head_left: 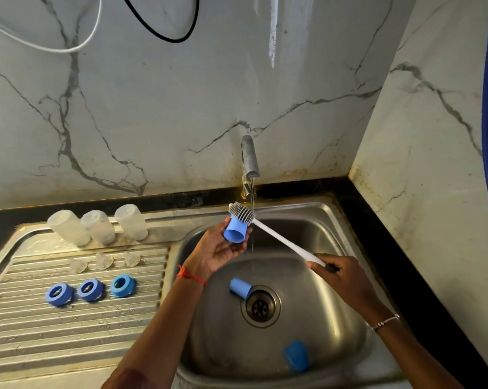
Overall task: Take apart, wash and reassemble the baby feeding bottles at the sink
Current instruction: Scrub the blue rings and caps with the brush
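Three bottle bodies (98, 226) stood upside down at the back of the drainboard (69, 327), with three clear teats (104, 261) and three blue collar rings (91, 289) in rows in front of them, so I judged those washed. My left hand (217, 251) curled round a blue cap (235, 232) under the thin stream from the tap (250, 157). My right hand (341, 276) gripped the white handle of the bottle brush (282, 239), its bristles against the cap's far end. Two more caps (240, 287) lay in the sink basin (315, 217), apparently unwashed; reassembly had not begun.
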